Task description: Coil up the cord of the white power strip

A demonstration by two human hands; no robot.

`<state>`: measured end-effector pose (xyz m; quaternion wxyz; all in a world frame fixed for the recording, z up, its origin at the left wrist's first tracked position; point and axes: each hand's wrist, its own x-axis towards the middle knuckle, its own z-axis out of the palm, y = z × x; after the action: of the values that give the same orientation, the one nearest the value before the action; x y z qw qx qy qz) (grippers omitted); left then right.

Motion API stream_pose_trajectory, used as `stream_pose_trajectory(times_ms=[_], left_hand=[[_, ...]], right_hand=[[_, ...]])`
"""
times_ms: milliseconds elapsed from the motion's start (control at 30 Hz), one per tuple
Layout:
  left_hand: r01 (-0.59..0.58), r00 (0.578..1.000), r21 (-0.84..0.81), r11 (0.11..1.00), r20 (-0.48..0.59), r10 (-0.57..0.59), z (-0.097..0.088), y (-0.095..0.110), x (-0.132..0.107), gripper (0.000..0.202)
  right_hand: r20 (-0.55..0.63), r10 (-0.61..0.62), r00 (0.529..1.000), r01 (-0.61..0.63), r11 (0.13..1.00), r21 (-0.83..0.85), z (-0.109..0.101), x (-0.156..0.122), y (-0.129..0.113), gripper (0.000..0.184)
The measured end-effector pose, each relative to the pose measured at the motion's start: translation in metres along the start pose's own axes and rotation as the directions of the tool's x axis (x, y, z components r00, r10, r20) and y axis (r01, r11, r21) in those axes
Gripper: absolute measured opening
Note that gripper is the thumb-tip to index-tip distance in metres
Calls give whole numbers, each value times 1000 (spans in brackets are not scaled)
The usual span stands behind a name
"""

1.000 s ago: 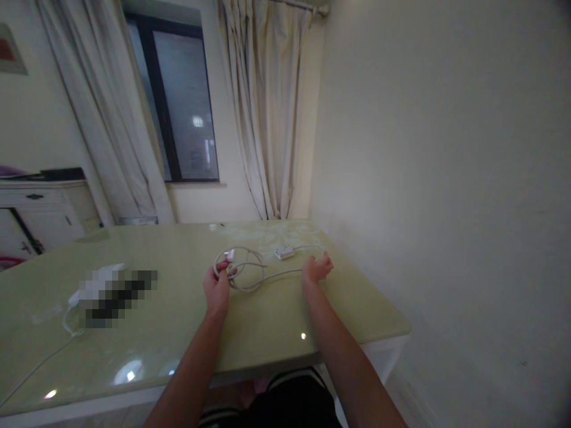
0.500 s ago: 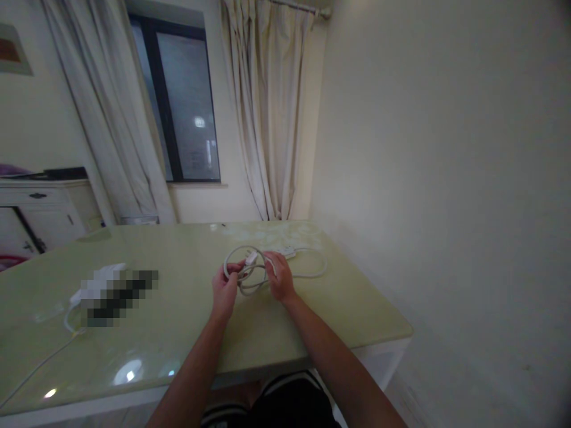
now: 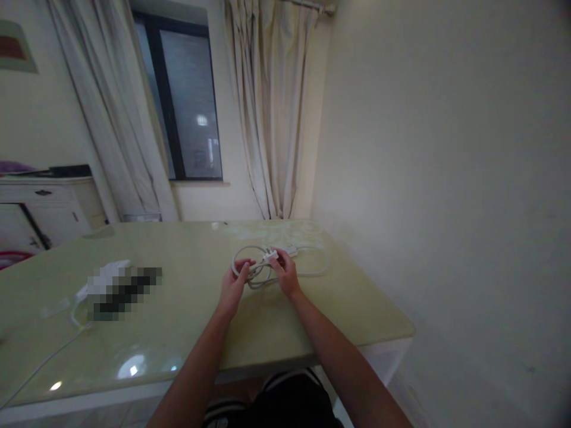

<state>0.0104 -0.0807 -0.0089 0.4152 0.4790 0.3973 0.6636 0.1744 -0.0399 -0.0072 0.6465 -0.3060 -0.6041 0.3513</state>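
A white power cord (image 3: 246, 248) lies looped between my two hands, above the table. My left hand (image 3: 234, 286) is closed on the left side of the coil, thumb on top. At the cord's end is a white plug (image 3: 270, 257) with its prongs pointing up and away. My right hand (image 3: 286, 273) pinches this plug from the right. Just behind the right hand lies a white power strip (image 3: 291, 250), partly hidden by the fingers. From it a stretch of cord curves round to the right over the tabletop.
The pale green glossy table (image 3: 178, 249) reaches toward the curtains (image 3: 276, 119) and window. On its left lie a white object (image 3: 107, 274) with a cable and a blurred dark object (image 3: 129, 294). A wall (image 3: 428, 178) rises along the right, and a white cabinet (image 3: 53, 202) stands at far left.
My right hand has taken hold of the plug, which was free inside the loop before. The coil and my left hand have shifted slightly right.
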Motion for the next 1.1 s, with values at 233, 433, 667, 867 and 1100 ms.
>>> stream_pose_trajectory(times_ms=[233, 433, 667, 867, 1100], left_hand=[[-33, 995, 123, 992, 101, 20, 0, 0, 0, 55], [-103, 973, 254, 962, 226, 45, 7, -1, -5, 40], [-179, 983, 304, 936, 99, 156, 9, -4, -13, 48], [-232, 973, 313, 921, 78, 218, 11, -6, -13, 45], [-252, 967, 305, 918, 41, 252, 11, -1, -14, 63]], right_hand=[[-257, 29, 966, -30, 1000, 3, -4, 5, 6, 47], [-103, -31, 994, 18, 992, -126, -1, -3, -8, 38], [161, -30, 986, 36, 999, -35, 7, -9, -7, 35], [279, -49, 959, 80, 992, -101, 4, -9, -10, 46], [314, -148, 938, 242, 928, -285, 3, -11, -15, 62]])
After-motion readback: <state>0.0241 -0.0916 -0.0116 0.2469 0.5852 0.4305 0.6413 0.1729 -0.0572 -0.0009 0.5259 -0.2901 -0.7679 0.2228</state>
